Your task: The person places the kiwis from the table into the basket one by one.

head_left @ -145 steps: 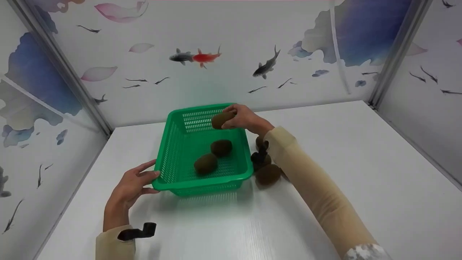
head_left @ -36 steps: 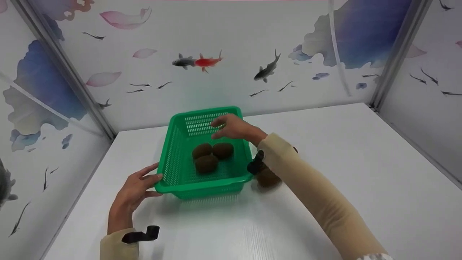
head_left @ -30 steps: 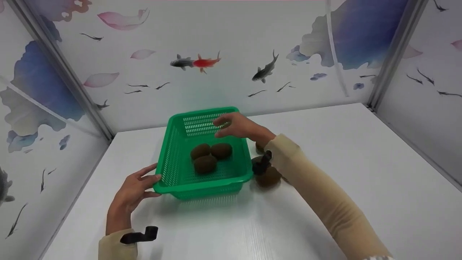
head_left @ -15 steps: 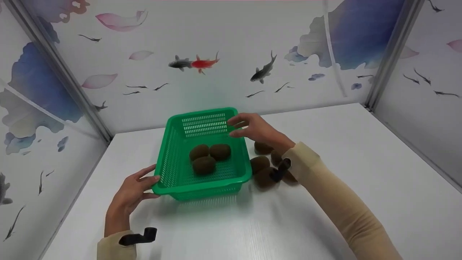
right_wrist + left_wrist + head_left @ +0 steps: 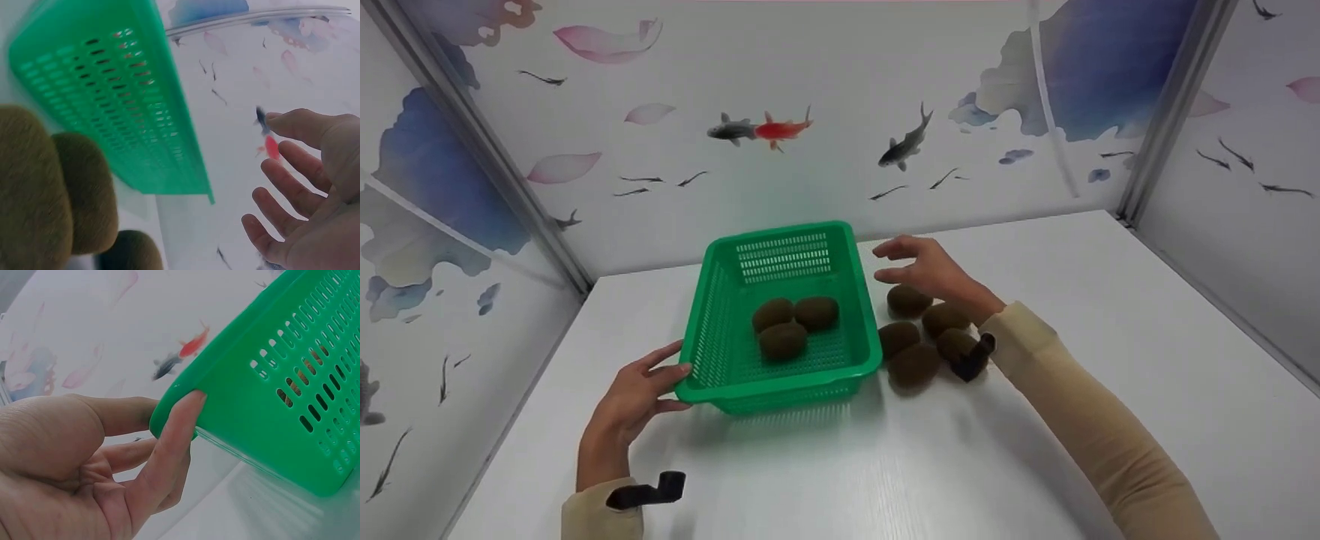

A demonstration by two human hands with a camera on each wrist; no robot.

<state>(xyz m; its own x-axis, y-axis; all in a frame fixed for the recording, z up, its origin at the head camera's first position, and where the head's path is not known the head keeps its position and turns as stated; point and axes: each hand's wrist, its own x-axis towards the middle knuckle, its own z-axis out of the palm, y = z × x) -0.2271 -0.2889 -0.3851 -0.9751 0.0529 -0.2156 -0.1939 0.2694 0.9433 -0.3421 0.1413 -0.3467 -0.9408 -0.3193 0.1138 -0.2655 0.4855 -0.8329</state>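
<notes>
My left hand (image 5: 634,390) pinches the near left corner of the green plastic basket (image 5: 780,391) by its rim; the left wrist view shows thumb and fingers (image 5: 171,433) on either side of that rim. Three brown kiwis (image 5: 783,342) lie together on the basket floor. To the right of the basket, my right hand (image 5: 934,268) hovers with spread, slightly bent fingers and nothing in them. Below it, several more kiwis (image 5: 913,367) sit in a cluster on the table, close against the basket's right side. A dark wrist mount hides part of one kiwi.
The white table (image 5: 810,480) backs onto a pale wall panel (image 5: 825,45) painted with fish and petals. Side panels with metal corner posts (image 5: 1177,112) close in the left and right.
My right hand lowered a kiwi into the basket beside the other two and let it go. It has since moved right, out over the kiwis on the table. The left hand keeps its hold.
</notes>
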